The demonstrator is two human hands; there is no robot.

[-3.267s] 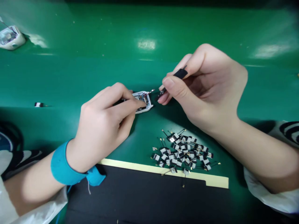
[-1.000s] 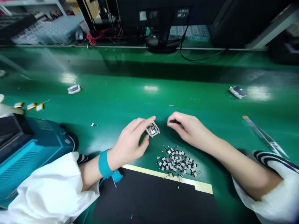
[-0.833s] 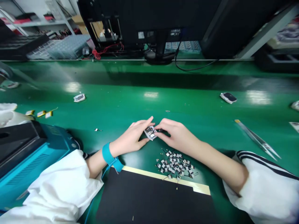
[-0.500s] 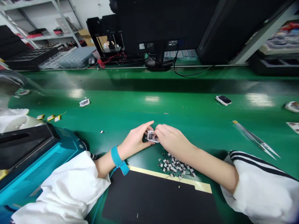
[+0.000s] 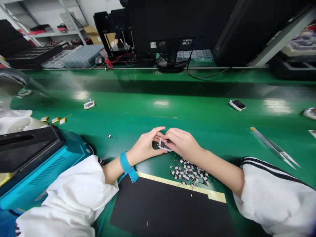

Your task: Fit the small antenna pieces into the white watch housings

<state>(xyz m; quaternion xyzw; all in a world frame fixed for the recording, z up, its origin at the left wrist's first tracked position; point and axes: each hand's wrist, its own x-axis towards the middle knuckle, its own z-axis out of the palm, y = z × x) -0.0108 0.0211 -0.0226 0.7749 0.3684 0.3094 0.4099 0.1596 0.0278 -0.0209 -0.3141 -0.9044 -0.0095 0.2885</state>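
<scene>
A small white-framed electronic device [image 5: 163, 145] with its circuit board showing lies between my two hands, low on the green bench. My left hand [image 5: 144, 147] grips its left side, and the fingers of my right hand [image 5: 182, 143] press on its right side and partly hide it. A small dark piece shows at those fingertips, too small to name. Just below my right wrist lies a loose pile of small black-and-white parts with thin wires [image 5: 189, 171]. A blue wrist strap [image 5: 126, 166] circles my left wrist.
A black mat [image 5: 170, 209] with a cream tape edge lies in front of my arms. Steel tweezers [image 5: 274, 147] lie to the right. A teal machine [image 5: 37, 168] stands at the left. Similar white devices [image 5: 237, 105] and a monitor stand [image 5: 171, 64] are farther off.
My hands have closed in from either side onto the device, and the left hand no longer holds it alone. The view has tilted up and shows more of the bench's far side.
</scene>
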